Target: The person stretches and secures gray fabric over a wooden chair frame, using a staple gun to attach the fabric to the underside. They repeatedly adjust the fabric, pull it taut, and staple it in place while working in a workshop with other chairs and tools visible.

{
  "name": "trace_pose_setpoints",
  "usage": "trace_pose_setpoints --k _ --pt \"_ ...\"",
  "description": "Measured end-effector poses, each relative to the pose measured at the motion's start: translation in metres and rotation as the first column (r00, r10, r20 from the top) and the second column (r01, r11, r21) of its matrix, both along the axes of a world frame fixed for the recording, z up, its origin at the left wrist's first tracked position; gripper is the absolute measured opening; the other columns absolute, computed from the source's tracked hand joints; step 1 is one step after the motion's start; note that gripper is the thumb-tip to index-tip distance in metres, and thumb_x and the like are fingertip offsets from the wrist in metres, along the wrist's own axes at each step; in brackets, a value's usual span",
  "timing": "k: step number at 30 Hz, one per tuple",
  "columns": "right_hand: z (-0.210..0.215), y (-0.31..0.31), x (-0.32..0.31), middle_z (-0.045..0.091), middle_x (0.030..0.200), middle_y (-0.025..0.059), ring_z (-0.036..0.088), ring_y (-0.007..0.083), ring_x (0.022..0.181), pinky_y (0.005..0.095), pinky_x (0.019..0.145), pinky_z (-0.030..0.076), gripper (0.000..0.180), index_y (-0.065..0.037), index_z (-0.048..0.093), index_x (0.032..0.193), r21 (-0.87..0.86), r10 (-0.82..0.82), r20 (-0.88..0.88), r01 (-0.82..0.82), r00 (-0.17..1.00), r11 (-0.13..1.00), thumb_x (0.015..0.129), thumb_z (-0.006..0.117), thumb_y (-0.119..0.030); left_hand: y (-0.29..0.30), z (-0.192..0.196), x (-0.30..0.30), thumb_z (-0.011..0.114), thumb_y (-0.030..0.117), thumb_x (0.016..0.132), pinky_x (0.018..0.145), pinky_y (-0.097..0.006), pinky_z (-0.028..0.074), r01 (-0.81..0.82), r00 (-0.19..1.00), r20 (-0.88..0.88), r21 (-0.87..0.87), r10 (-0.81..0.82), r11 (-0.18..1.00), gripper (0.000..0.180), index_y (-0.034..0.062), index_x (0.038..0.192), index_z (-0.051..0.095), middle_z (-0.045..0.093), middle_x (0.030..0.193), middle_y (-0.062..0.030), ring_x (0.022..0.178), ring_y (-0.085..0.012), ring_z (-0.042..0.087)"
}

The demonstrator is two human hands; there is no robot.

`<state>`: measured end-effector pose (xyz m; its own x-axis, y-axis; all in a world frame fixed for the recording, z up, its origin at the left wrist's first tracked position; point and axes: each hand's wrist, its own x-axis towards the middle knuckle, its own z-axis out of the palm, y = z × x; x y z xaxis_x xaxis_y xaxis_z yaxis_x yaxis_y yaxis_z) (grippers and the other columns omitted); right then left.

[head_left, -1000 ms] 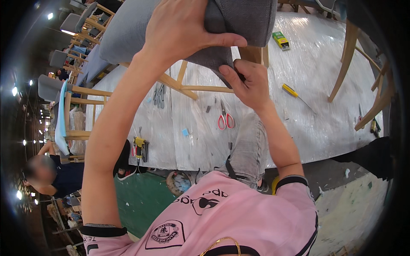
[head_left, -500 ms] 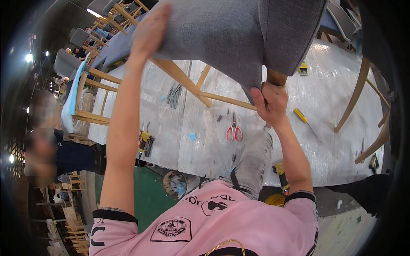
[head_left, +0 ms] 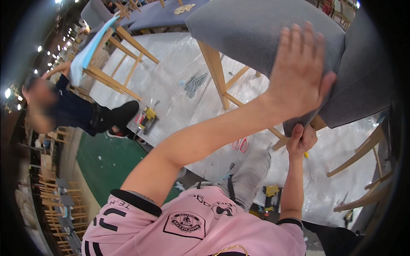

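Observation:
A wooden-legged chair with grey fabric upholstery [head_left: 243, 25] stands in front of me. My left hand [head_left: 299, 72] lies over its seat, near the backrest, with the fingers stretched out and slightly blurred. Just below, my right hand [head_left: 301, 138] is closed at the loose lower corner of the grey fabric [head_left: 294, 123], thumb pressed to it, beside a wooden part of the frame. The rest of its grip is hidden. Red-handled scissors [head_left: 243, 145] lie on the plastic-covered worktop [head_left: 171, 55] beneath the chair.
A yellow staple gun [head_left: 271, 192] is near my right forearm; another yellow tool [head_left: 148, 118] lies at the worktop's left edge. Grey strips [head_left: 195, 85] are piled beyond. Another chair [head_left: 106, 81] stands at left, beside a co-worker [head_left: 74, 109]. Curved wooden legs [head_left: 358, 149] stand at right.
My left hand has swept from the seat's left side to the right, close to the backrest. My view has shifted, and my right hand still grips the fabric corner.

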<state>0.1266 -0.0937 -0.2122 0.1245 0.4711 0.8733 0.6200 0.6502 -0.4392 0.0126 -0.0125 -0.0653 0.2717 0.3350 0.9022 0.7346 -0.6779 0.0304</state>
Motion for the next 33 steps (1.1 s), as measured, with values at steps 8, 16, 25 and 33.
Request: trace_pose_setpoints --k 8,16,25,33 --pt "-0.008 -0.004 -0.017 0.047 0.063 -0.0046 0.039 0.0068 0.061 0.0289 0.054 0.028 0.037 -0.003 0.054 0.072 -0.259 0.027 -0.397 -0.14 0.917 0.955 0.103 0.067 -0.02 -0.006 0.001 -0.009 0.065 0.03 0.088 0.115 -0.063 0.03 0.126 0.969 -0.207 -0.056 -0.135 0.99 0.057 0.0054 0.139 0.06 0.047 0.15 -0.0257 0.135 -0.0461 0.047" --pt "0.03 -0.009 -0.038 0.059 0.078 -0.0014 0.052 0.0081 0.073 0.0291 0.065 0.041 0.033 -0.001 0.064 0.09 -0.249 0.034 -0.774 -0.353 0.632 0.902 0.105 0.063 -0.03 -0.016 0.013 -0.007 0.056 0.03 0.092 0.112 -0.063 0.033 0.088 0.948 -0.305 -0.006 -0.086 0.996 0.057 -0.0034 0.138 0.057 0.053 0.143 -0.0256 0.131 -0.0461 0.048" --pt "0.019 -0.015 0.003 0.044 0.056 0.0115 0.04 0.0222 0.049 0.0368 0.049 0.03 0.049 0.0 0.048 0.067 -0.217 0.01 -0.202 -0.055 0.979 0.975 0.105 0.061 -0.029 -0.024 0.002 -0.012 0.066 0.037 0.089 0.118 -0.06 0.027 0.18 0.966 -0.174 -0.067 -0.189 0.981 0.069 -0.0021 0.144 0.052 0.045 0.15 -0.0271 0.14 -0.0462 0.041" --pt "0.021 -0.013 -0.006 0.044 0.057 0.0085 0.038 0.0179 0.052 0.0362 0.05 0.03 0.051 0.0 0.05 0.068 -0.217 0.088 -0.312 -0.161 0.946 0.963 0.106 0.061 -0.033 -0.075 -0.126 -0.023 0.062 0.027 0.103 0.118 -0.041 0.035 0.995 -0.096 0.974 0.094 0.204 0.021 0.057 0.0033 0.15 0.041 0.05 0.149 -0.0114 0.136 -0.0225 0.05"
